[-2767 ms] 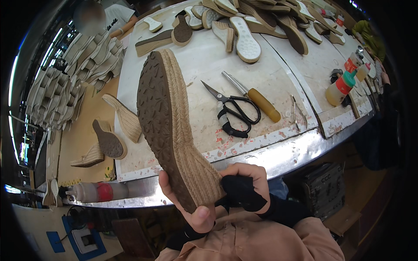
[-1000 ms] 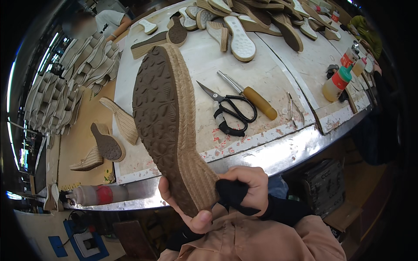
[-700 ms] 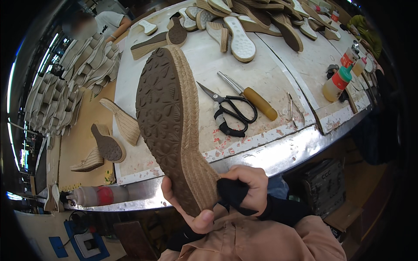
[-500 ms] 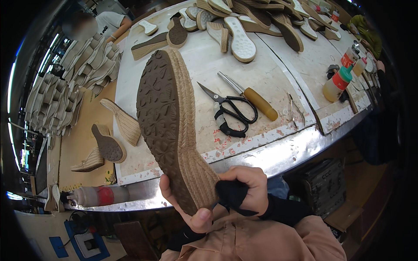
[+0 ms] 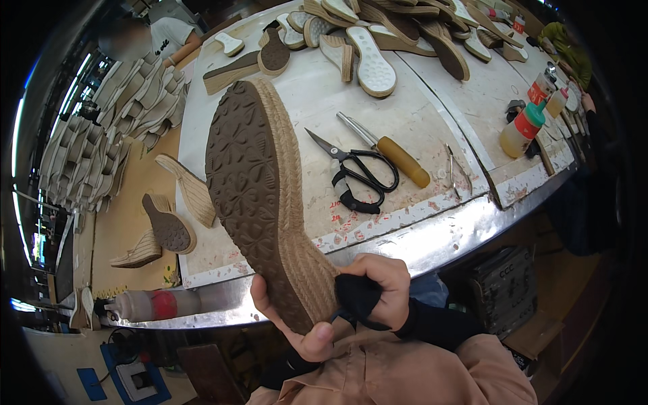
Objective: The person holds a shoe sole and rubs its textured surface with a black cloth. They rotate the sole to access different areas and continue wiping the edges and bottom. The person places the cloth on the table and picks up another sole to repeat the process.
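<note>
My left hand [image 5: 287,317] grips the heel end of a wedge shoe sole [image 5: 250,175] from below, thumb wrapped under it. The sole stands tilted with its brown patterned rubber tread facing me and its jute-rope side turned right. My right hand [image 5: 381,287] is closed on a small black cloth [image 5: 356,297] and presses it against the rope side near the heel. Both hands are held just in front of the metal edge of the workbench [image 5: 432,236].
On the bench lie black scissors [image 5: 361,172], a yellow-handled knife [image 5: 398,158] and glue bottles [image 5: 523,128]. Several soles [image 5: 364,50] crowd the far edge; two wedge soles [image 5: 169,223] and stacked soles [image 5: 88,155] sit left. A cylinder [image 5: 152,304] lies at the near-left edge.
The sole has tilted and shifted very slightly in my left hand; my right hand stays with the cloth at the heel side.
</note>
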Motion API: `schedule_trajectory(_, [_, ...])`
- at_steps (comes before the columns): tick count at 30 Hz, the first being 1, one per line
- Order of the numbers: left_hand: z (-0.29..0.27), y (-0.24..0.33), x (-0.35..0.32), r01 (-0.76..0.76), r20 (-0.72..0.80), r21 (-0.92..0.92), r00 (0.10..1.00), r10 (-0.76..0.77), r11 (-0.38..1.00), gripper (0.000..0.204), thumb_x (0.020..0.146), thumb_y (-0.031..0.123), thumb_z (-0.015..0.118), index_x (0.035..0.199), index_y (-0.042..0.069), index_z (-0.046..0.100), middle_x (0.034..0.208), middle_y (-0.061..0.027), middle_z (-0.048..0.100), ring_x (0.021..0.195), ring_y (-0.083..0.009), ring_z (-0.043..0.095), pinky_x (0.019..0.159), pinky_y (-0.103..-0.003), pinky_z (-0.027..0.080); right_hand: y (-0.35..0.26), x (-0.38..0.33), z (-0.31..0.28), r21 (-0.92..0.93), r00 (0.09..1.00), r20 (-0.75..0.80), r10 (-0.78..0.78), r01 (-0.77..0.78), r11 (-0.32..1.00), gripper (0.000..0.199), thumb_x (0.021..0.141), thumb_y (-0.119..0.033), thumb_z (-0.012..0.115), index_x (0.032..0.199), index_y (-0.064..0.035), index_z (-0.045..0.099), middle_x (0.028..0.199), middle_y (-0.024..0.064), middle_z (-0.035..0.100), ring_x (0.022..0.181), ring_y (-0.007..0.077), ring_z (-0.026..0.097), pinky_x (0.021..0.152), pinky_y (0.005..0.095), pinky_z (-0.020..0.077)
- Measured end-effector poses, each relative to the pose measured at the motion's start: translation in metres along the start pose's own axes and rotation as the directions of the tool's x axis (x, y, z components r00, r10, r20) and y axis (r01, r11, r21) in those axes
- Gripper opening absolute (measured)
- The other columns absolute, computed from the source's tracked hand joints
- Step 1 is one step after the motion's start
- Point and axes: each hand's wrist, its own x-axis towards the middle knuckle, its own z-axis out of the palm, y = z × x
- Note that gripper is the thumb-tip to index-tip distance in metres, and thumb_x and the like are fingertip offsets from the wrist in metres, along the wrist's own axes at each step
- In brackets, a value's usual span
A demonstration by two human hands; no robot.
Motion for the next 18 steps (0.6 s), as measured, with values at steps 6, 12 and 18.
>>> schedule_trajectory(6, [0.004,-0.003,0.006,-0.017,-0.06,-0.082,0.998,0.012,0.997,0.098,0.068,0.02,0.067,0.148,0.009,0.012,0.146,-0.018,0.027,0.132,-0.0342,0.034,0.108,-0.045,0.033,0.002,-0.002,0.006,0.04,1.0,-0.02,-0.013,0.013,0.999,0.006,0.078,0.001,0.065,0.083,0.0021,0.063,0.07,0.0126,0.062,0.06,0.0197,0.062,0.054,0.0281,0.046])
schedule_trajectory(12, [0.001,0.003,0.005,0.015,-0.021,0.043,1.0,-0.015,0.999,0.097,0.069,0.023,0.066,0.149,0.011,0.012,0.147,-0.0187,0.026,0.132,-0.034,0.036,0.106,-0.044,0.037,-0.001,0.001,0.004,0.015,0.997,0.011,0.081,-0.081,0.997,0.008,0.081,-0.002,0.063,0.087,0.0032,0.064,0.066,0.0078,0.059,0.056,0.0132,0.056,0.052,0.0264,0.0428])
schedule_trajectory(18, [-0.006,0.004,0.026,0.242,0.096,-0.315,0.97,-0.223,0.918,0.092,0.073,0.026,0.066,0.15,0.019,0.017,0.151,-0.0244,0.017,0.124,-0.0363,0.044,0.096,-0.044,0.046,-0.007,0.015,-0.017,0.244,0.892,0.261,0.37,-0.432,0.868,0.017,0.081,0.0,0.055,0.094,0.0037,0.065,0.064,0.0004,0.05,0.058,0.0051,0.047,0.052,0.0197,0.0368])
